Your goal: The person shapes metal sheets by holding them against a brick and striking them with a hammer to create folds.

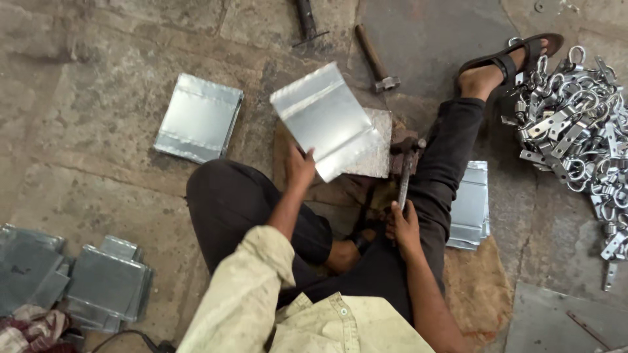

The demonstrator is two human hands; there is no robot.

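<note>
A flat rectangular sheet of shiny galvanised metal with a raised fold line near each end (pixel 324 119) is held tilted above the floor, its lower corner pinched in the left hand (pixel 299 167), fingers closed on its edge. Part of the sheet overlaps a dull grey square steel plate (pixel 378 151) that lies flat on the ground just in front of the person's crossed legs.

The right hand (pixel 403 225) is wrapped tight around the handle of a rusty-headed hammer (pixel 405 160) — the head rests at the right edge of the steel plate, the handle running back toward the person's lap.

To the left of the held sheet, well apart from it, another folded sheet of the same metal (pixel 198 117) lies flat on the stone floor (pixel 98 98). A small stack of similar sheets (pixel 471 206) sits beside the person's right leg, partly tucked under it, on a brown sacking mat (pixel 477 287). More bent sheets are piled at the lower left (pixel 98 281).

Beyond the plate, a second hammer with a wooden handle (pixel 376 62) lies on the floor. At the far right is a heap of bright metal brackets with rings (pixel 575 124) — just beside the person's sandalled foot (pixel 504 65).
</note>
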